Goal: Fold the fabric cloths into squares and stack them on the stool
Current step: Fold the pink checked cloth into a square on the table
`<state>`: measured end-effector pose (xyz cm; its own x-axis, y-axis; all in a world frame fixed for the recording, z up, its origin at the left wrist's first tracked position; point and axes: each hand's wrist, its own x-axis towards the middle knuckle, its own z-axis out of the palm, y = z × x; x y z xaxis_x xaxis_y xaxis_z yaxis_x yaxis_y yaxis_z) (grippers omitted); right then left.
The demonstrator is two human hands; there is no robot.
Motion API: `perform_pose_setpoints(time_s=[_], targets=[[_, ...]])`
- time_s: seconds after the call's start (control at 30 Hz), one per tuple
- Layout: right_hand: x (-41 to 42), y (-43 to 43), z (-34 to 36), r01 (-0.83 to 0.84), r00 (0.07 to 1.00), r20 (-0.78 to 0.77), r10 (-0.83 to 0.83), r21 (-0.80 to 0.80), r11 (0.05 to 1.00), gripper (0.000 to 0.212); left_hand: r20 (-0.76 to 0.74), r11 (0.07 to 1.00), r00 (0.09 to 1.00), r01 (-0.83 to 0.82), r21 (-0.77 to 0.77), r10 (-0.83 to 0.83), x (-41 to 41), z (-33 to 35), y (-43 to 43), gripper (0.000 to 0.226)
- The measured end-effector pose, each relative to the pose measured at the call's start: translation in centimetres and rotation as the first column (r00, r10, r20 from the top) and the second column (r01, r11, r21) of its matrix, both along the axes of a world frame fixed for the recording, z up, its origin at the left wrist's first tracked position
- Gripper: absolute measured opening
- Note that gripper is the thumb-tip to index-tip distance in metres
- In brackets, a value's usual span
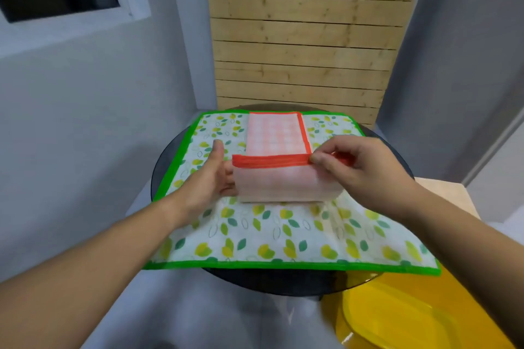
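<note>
A pink checked cloth with a red border (pixel 276 139) lies partly folded on a larger white cloth with green and yellow leaves and a green border (pixel 283 235). The near part of the pink cloth is lifted and bent over, with its red edge raised. My right hand (pixel 360 170) pinches that red edge at its right corner. My left hand (pixel 212 178) is against the left side of the raised fold, with its fingers tucked behind the fabric and its thumb pointing up. Both cloths rest on a round dark glass table (pixel 170 147).
A yellow plastic stool (pixel 397 317) stands at the lower right, partly under the table's edge. A pale wooden surface (pixel 448 193) shows to the right. A wooden slatted panel (pixel 306 37) stands behind the table, with grey walls on both sides and a window at the upper left.
</note>
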<state>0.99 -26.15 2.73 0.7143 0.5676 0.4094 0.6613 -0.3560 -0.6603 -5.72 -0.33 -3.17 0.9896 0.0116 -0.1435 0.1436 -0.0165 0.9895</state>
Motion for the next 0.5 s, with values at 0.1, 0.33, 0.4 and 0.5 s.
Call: perform_pose_setpoints(time_s=[0.1, 0.33, 0.4, 0.5], targets=[[2.9, 2.2, 0.8, 0.094, 0.994, -0.065, -0.088, 0.095, 0.991, 0.012, -0.021, 1.0, 1.0, -0.015, 0.016, 0.016, 0.7, -0.5, 0.7, 0.086], [7.2, 4.8, -1.5, 0.363, 0.905, -0.298, -0.302, 0.175, 0.915, 0.038, 0.037, 0.891, 0.998, -0.067, 0.448, 0.056, 1.4, -1.0, 0.2, 0.031], [7.3, 4.4, -2.9, 0.424, 0.83, -0.445, -0.337, 0.111, 0.899, 0.063, 0.045, 0.869, 0.995, -0.104, 0.484, 0.095, 2.0, -1.0, 0.2, 0.025], [6.7, 3.6, -4.9, 0.379, 0.779, -0.516, -0.357, -0.067, 0.923, 0.075, 0.02, 0.853, 0.991, -0.125, 0.506, 0.134, 2.7, -1.2, 0.3, 0.025]])
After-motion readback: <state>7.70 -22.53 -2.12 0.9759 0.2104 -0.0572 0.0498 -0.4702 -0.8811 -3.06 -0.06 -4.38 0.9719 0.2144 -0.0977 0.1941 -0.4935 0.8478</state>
